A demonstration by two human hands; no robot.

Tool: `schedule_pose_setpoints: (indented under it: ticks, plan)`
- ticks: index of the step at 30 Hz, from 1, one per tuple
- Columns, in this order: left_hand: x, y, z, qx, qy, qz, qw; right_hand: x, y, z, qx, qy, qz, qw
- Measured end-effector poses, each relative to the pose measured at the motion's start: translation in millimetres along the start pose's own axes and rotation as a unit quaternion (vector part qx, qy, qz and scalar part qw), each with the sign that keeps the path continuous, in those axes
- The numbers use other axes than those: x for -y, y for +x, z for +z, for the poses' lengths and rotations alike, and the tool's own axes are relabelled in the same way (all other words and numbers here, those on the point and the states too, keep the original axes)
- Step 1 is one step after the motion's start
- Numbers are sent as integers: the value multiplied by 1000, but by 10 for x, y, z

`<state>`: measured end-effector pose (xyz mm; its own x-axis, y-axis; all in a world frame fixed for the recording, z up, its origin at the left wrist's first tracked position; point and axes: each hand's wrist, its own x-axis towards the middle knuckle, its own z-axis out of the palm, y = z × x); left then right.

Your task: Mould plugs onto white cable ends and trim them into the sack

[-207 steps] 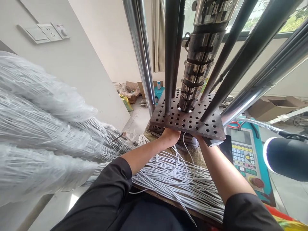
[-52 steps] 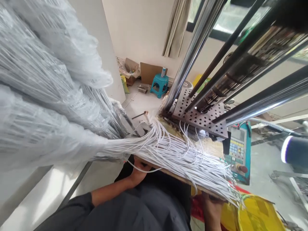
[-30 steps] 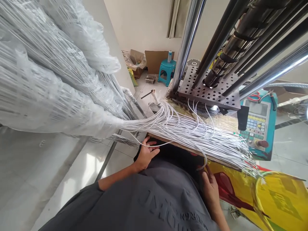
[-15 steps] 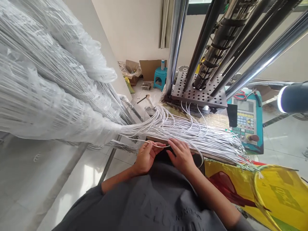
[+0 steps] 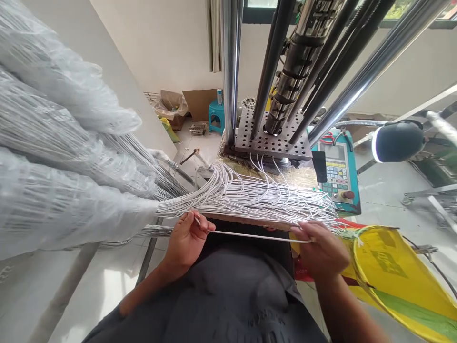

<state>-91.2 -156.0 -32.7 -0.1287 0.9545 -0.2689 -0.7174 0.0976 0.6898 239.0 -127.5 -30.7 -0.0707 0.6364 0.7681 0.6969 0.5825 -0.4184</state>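
A single white cable (image 5: 257,236) stretches nearly straight between my two hands, in front of the bench edge. My left hand (image 5: 189,236) pinches it at the left, fingers curled. At the right, my right hand (image 5: 323,245), a little blurred, has its fingers closed on the cable's other part. Just beyond my hands lies a thick bundle of white cables (image 5: 250,200) along the bench, its loose ends fanning out at the right. A few cables loop up to a perforated metal plate (image 5: 246,136).
Plastic-wrapped cable bundles (image 5: 71,209) fill the left. Vertical rods and a metal column (image 5: 285,90) rise behind the bench. A teal control panel (image 5: 337,166), a round lamp (image 5: 400,140) and a yellow bag (image 5: 396,257) stand at the right. A blue stool (image 5: 216,114) is farther back.
My right hand has moved right, away from my left, and its fingers have closed on the cable. The cable is now drawn out between them. The view has shifted right.
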Motion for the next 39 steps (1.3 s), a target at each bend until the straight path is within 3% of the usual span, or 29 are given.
schedule_pose_setpoints:
  ticks: [5,10,13,19,22,26,30,32,34,36,39]
  plan:
    - [166,214,151,-6,-29,-38,999,-434,325,-247,0,-107,68,992]
    - [557,421,253,-31,-39,-101,994,-969,672,-230,51,-78,113,989]
    - [727,484,243,-36,-45,-122,991,-1075,868,-228,51,-96,102,989]
    - [789,543,230,-25,-42,-103,993,-895,1253,-445,66,-158,-83,982]
    - [792,559,256,-37,-45,-108,992,-822,1348,-578,93,-187,-133,969]
    - [810,555,278,-22,-33,-96,995,-793,1239,-501,89,-168,-74,979]
    - [827,545,262,0,-9,-98,995,-751,999,-207,213,-59,4,975]
    - [830,545,247,1,-6,-107,994,-695,975,-148,201,-68,51,976]
    - [828,545,237,1,-9,-109,994,-604,1050,-182,188,-88,30,978]
    - [822,547,235,-3,-15,-111,994,-503,1182,-267,221,-93,-32,970]
    - [808,556,246,-5,-19,-120,993,-442,1318,-391,242,-120,-56,961]
